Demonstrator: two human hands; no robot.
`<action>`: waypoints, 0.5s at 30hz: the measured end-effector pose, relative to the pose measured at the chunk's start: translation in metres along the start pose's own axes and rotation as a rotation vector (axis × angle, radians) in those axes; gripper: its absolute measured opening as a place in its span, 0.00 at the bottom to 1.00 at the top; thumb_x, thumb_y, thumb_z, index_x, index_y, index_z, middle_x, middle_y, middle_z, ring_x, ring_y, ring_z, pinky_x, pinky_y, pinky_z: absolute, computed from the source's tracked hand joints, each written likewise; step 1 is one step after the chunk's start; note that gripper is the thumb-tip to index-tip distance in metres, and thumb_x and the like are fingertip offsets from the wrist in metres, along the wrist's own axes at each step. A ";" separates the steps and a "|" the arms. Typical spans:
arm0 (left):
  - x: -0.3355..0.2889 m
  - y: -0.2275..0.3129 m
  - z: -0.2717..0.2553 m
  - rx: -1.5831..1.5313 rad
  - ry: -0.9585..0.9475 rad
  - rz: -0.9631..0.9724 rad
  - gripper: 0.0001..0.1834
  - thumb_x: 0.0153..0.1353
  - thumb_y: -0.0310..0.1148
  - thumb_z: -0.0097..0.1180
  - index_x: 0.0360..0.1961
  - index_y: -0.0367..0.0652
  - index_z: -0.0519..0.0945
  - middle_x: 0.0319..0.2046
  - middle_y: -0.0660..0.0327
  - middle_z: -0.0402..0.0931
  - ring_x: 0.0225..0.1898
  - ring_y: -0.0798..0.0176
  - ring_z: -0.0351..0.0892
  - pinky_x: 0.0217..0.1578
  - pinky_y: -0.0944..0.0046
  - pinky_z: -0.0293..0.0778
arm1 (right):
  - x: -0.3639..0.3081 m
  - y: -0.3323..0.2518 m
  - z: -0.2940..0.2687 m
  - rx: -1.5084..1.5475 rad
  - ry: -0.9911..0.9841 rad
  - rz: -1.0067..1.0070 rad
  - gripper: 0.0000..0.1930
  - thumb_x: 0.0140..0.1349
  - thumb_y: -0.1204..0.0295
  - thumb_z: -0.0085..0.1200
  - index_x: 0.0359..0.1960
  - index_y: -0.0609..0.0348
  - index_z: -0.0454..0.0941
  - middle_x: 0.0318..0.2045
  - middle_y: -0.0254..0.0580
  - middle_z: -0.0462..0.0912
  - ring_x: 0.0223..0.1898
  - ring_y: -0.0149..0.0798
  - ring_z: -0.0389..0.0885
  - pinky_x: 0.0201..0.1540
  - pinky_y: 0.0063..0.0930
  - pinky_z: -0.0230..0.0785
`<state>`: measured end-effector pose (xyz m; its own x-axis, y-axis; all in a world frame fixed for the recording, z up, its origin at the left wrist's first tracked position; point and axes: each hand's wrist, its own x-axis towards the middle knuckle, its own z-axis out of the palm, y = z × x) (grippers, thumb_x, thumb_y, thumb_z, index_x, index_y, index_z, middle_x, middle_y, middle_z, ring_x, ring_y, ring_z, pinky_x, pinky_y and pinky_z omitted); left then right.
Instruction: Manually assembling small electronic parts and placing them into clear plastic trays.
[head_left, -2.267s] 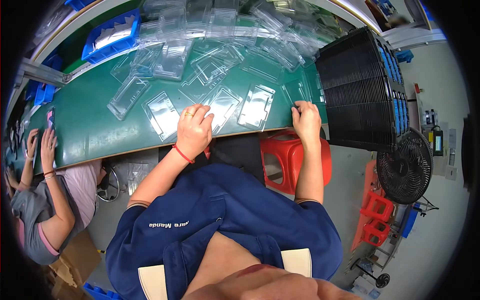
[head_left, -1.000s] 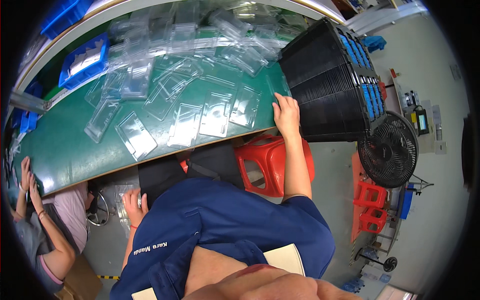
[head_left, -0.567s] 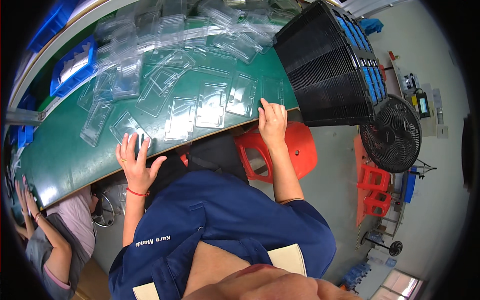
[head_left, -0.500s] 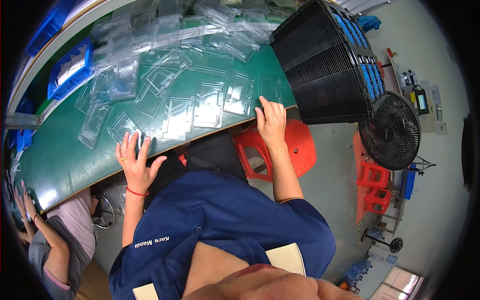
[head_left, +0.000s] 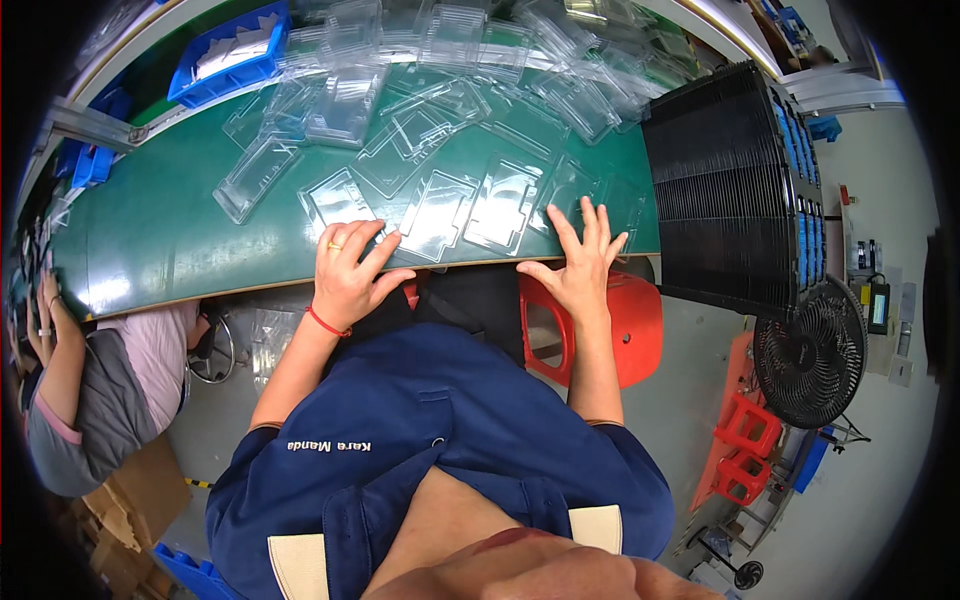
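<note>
Clear plastic blister trays lie spread over the green table (head_left: 150, 230). My left hand (head_left: 350, 272) is open at the front edge, its fingers spread and slightly bent. Its fingertips reach the near end of one clear tray (head_left: 338, 197); whether they press on it I cannot tell. Just right of that hand lies a second tray (head_left: 437, 212). My right hand (head_left: 582, 265) is open too, fingers and thumb apart, nearest to a third tray (head_left: 505, 205) and a faint tray (head_left: 577, 185) beyond its fingertips. Neither hand holds anything.
Loose stacks of clear trays (head_left: 345, 105) fill the table's back. A tall black rack (head_left: 730, 180) stands at the right end, a blue bin (head_left: 230, 60) at the back left. A red stool (head_left: 635, 335) and a black fan (head_left: 812, 355) are right; a co-worker (head_left: 100, 370) sits left.
The view has swung, shifting the table and trays rightward in the picture. My right hand has spread its fingers and turned its thumb inward; my left hand stays by the same tray.
</note>
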<state>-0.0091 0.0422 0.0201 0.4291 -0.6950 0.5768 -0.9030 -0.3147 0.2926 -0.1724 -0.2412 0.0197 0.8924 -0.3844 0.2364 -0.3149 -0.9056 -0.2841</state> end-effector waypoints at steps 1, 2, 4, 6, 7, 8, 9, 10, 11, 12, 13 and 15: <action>0.000 0.001 0.002 0.001 -0.001 -0.002 0.23 0.47 0.43 0.68 0.42 0.41 0.81 0.43 0.56 0.75 0.44 0.53 0.74 0.46 0.53 0.67 | 0.002 -0.001 0.002 -0.043 -0.025 -0.024 0.46 0.36 0.36 0.66 0.61 0.39 0.73 0.67 0.52 0.58 0.69 0.61 0.52 0.62 0.80 0.33; -0.001 0.001 0.005 -0.002 -0.009 -0.002 0.22 0.47 0.42 0.68 0.42 0.42 0.81 0.43 0.56 0.75 0.44 0.53 0.74 0.45 0.54 0.67 | 0.002 -0.001 -0.001 -0.004 0.012 -0.030 0.38 0.41 0.41 0.66 0.55 0.43 0.78 0.64 0.49 0.65 0.67 0.58 0.57 0.63 0.76 0.36; 0.000 0.003 0.012 -0.011 -0.006 -0.008 0.19 0.48 0.39 0.68 0.40 0.42 0.81 0.42 0.57 0.76 0.42 0.54 0.74 0.43 0.55 0.68 | 0.002 0.016 0.003 0.055 0.033 -0.083 0.35 0.42 0.43 0.67 0.52 0.45 0.79 0.62 0.49 0.67 0.66 0.57 0.59 0.64 0.72 0.38; 0.004 0.005 0.020 -0.031 0.003 0.003 0.18 0.48 0.38 0.68 0.39 0.41 0.81 0.41 0.57 0.76 0.41 0.54 0.75 0.42 0.55 0.69 | 0.006 0.029 0.001 0.157 0.101 -0.173 0.26 0.43 0.55 0.71 0.44 0.52 0.83 0.56 0.49 0.74 0.61 0.56 0.66 0.66 0.58 0.50; 0.006 0.006 0.023 -0.044 0.012 0.010 0.17 0.48 0.37 0.68 0.38 0.41 0.81 0.39 0.57 0.76 0.41 0.54 0.75 0.41 0.55 0.69 | 0.008 0.034 0.001 0.152 0.101 -0.173 0.26 0.43 0.55 0.71 0.44 0.52 0.83 0.56 0.49 0.74 0.61 0.56 0.66 0.66 0.58 0.50; 0.009 0.007 0.024 -0.058 0.028 0.020 0.17 0.48 0.37 0.67 0.36 0.40 0.81 0.38 0.57 0.77 0.39 0.54 0.75 0.40 0.55 0.69 | 0.010 0.040 0.002 0.222 0.127 -0.180 0.24 0.43 0.58 0.71 0.43 0.54 0.83 0.56 0.50 0.74 0.60 0.56 0.68 0.65 0.54 0.54; 0.010 0.006 0.023 -0.059 0.028 0.021 0.17 0.48 0.37 0.67 0.36 0.40 0.81 0.38 0.57 0.77 0.39 0.54 0.75 0.40 0.55 0.69 | 0.011 0.041 0.002 0.296 0.155 -0.187 0.23 0.42 0.61 0.72 0.41 0.55 0.83 0.56 0.51 0.74 0.58 0.57 0.71 0.64 0.51 0.57; 0.010 0.006 0.022 -0.064 0.021 0.031 0.17 0.48 0.38 0.67 0.36 0.39 0.81 0.38 0.57 0.77 0.39 0.54 0.75 0.40 0.55 0.70 | 0.011 0.041 0.000 0.318 0.160 -0.172 0.21 0.41 0.66 0.73 0.40 0.57 0.83 0.56 0.53 0.74 0.56 0.57 0.72 0.61 0.46 0.62; 0.010 0.005 0.020 -0.067 0.015 0.038 0.18 0.48 0.39 0.67 0.37 0.39 0.81 0.38 0.57 0.77 0.39 0.54 0.75 0.40 0.55 0.70 | 0.011 0.041 -0.002 0.323 0.158 -0.177 0.21 0.41 0.66 0.73 0.40 0.57 0.83 0.56 0.53 0.74 0.56 0.57 0.72 0.61 0.46 0.62; 0.009 0.003 0.019 -0.056 0.019 0.030 0.18 0.48 0.39 0.67 0.37 0.39 0.81 0.38 0.57 0.77 0.39 0.54 0.75 0.40 0.55 0.70 | 0.011 0.040 -0.004 0.343 0.159 -0.162 0.21 0.41 0.67 0.73 0.39 0.58 0.83 0.56 0.54 0.74 0.57 0.57 0.72 0.61 0.45 0.63; 0.007 0.001 0.017 -0.084 0.022 0.041 0.19 0.48 0.41 0.68 0.36 0.39 0.81 0.37 0.57 0.77 0.38 0.54 0.76 0.40 0.56 0.71 | 0.014 0.040 -0.004 0.371 0.157 -0.155 0.21 0.41 0.68 0.73 0.39 0.60 0.83 0.56 0.54 0.74 0.57 0.57 0.72 0.60 0.44 0.64; 0.004 -0.005 0.015 -0.075 0.032 0.026 0.20 0.48 0.42 0.68 0.36 0.39 0.80 0.37 0.56 0.77 0.37 0.54 0.76 0.40 0.56 0.72 | 0.015 0.042 -0.005 0.289 0.196 -0.217 0.21 0.41 0.69 0.72 0.40 0.60 0.82 0.56 0.55 0.73 0.58 0.57 0.71 0.60 0.46 0.63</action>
<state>-0.0036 0.0318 0.0098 0.4070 -0.6812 0.6086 -0.9102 -0.2463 0.3330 -0.1743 -0.2861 0.0154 0.8408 -0.2422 0.4841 0.0025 -0.8926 -0.4509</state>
